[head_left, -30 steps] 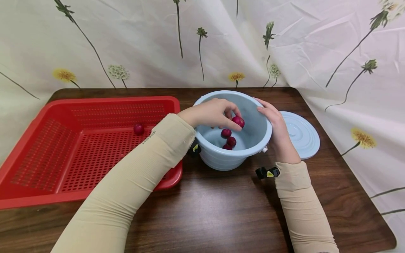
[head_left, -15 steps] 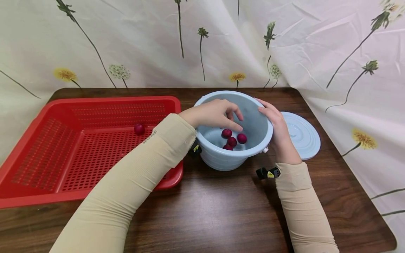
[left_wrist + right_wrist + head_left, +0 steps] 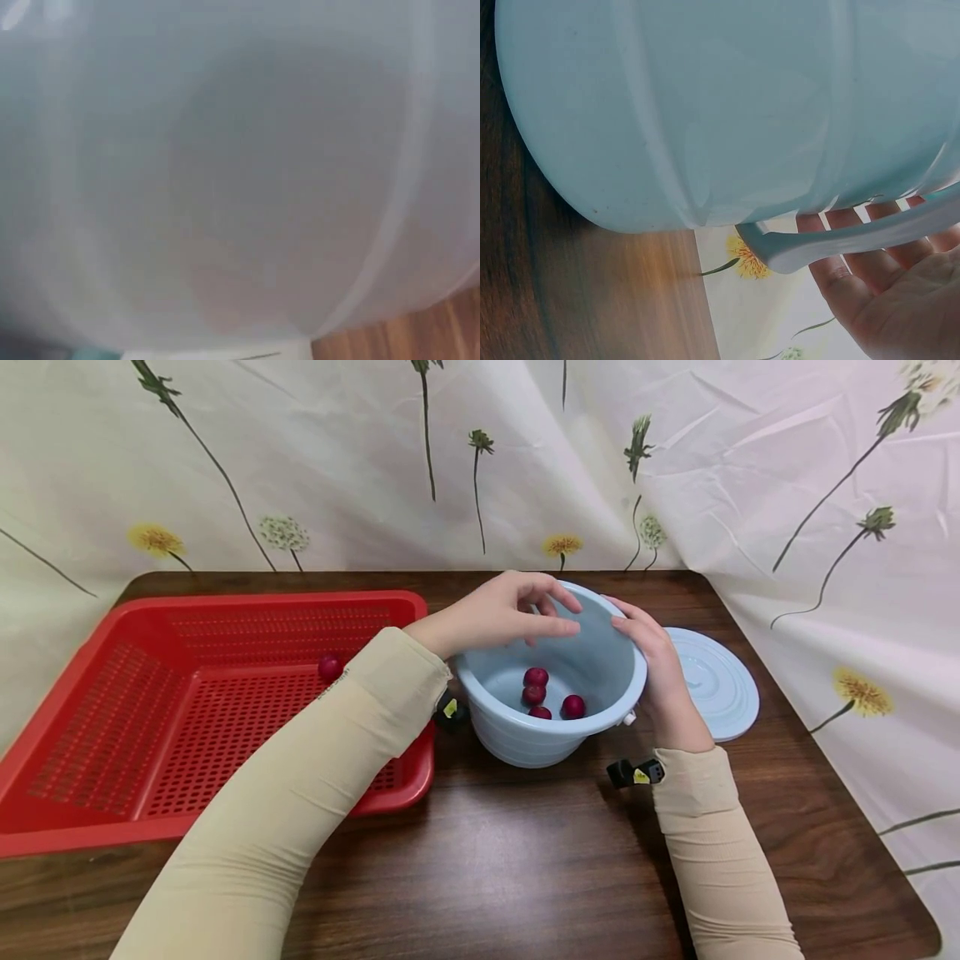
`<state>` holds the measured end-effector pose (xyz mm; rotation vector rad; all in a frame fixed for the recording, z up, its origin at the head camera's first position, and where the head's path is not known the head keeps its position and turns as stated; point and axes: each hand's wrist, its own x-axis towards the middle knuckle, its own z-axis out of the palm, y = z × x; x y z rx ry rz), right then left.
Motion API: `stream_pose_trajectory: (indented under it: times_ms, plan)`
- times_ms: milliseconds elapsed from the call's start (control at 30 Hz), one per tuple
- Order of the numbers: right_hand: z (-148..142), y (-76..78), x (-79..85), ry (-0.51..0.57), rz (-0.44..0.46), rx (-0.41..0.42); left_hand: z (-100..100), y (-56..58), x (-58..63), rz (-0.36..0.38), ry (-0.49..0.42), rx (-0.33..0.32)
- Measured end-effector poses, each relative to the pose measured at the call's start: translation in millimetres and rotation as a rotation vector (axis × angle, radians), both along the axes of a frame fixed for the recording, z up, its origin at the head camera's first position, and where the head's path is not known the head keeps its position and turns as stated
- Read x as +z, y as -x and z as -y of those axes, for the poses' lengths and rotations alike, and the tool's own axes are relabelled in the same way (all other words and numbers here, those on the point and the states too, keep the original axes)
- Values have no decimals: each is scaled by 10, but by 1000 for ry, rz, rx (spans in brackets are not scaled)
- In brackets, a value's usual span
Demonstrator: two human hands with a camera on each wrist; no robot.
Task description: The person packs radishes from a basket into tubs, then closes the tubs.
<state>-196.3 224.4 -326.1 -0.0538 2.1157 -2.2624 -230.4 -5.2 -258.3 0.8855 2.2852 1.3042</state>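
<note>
A light blue bucket [image 3: 528,745] stands on the table, tilted a little toward me. Several dark red plums [image 3: 573,707] lie at its bottom. Over the bucket's left rim reaches my left hand [image 3: 517,610], fingers loosely bent and holding nothing. My right hand [image 3: 654,656] grips the bucket's right side, thumb at the rim and fingers along the outer wall. In the right wrist view, the bucket's handle [image 3: 855,244] crosses in front of those fingers. The left wrist view is filled by the blurred bucket wall [image 3: 247,165]. One more plum [image 3: 329,667] lies in the red basket.
The large red perforated basket [image 3: 247,597] takes up the table's left side, its right edge close to the bucket. Behind my right hand lies a round blue lid [image 3: 716,685]. A flower-printed cloth [image 3: 337,460] hangs along the back and right of the table [image 3: 510,860].
My left hand has let go of a plum, which dropped into the bucket and rolled among the others. That hand then rose slightly up and left. My right hand has stayed put.
</note>
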Motion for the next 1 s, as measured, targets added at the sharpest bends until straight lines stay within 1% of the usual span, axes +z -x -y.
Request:
stream_pose_trajectory:
  times_ms: [167, 267, 400, 533, 667, 767, 867, 1000]
  plan:
    - [13, 2, -11, -12, -7, 2, 204, -49, 130, -8, -46, 80]
    - [24, -1, -10, -18, -9, 1, 362, -50, 176, -13, -73, 151]
    - [21, -8, -7, 4, -14, -1, 561, -23, 175, -5, -90, 252]
    - [13, -12, -6, 21, -30, 1, 752, 18, 118, -10, -77, 320]
    - [12, -10, -10, 14, -33, 2, 946, 47, 26, -17, -12, 375]
    - [13, -4, -14, 16, -29, -1, 1111, 71, -55, -20, 68, 408]
    - [15, -5, -13, 23, -27, -4, 1282, 104, -139, -8, 174, 422]
    - [13, -6, -14, 34, -26, -6, 1489, 132, -255, 26, 321, 412]
